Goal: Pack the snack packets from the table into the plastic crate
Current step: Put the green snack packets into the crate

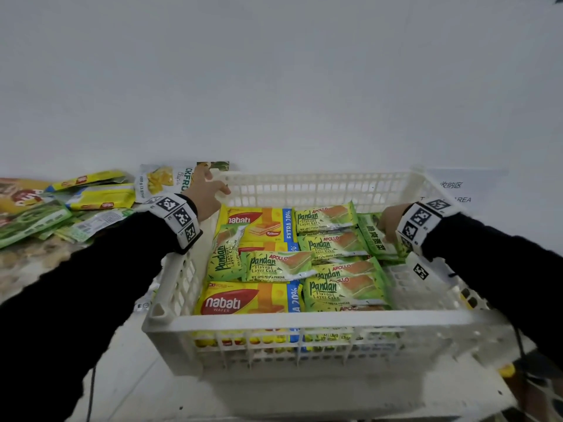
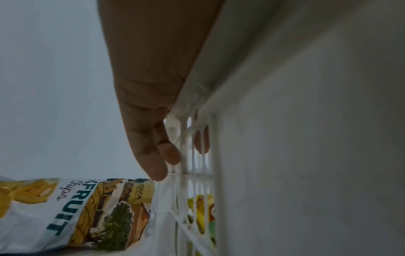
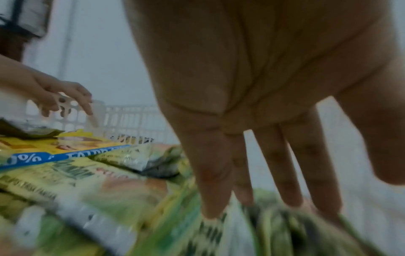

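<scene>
The white plastic crate sits in front of me, filled with yellow nabati wafer packets and green Pandan cake packets. My right hand is inside at the crate's right side. In the right wrist view its straight fingers press down on a green packet with Chinese lettering. My left hand hovers at the far-left corner with relaxed fingers against the crate's rim and holds nothing. A jackfruit chips bag lies just beyond it on the table.
A loose pile of yellow and green snack packets covers the table left of the crate. A white sheet with printed text lies behind the crate's right corner. The wall stands close behind.
</scene>
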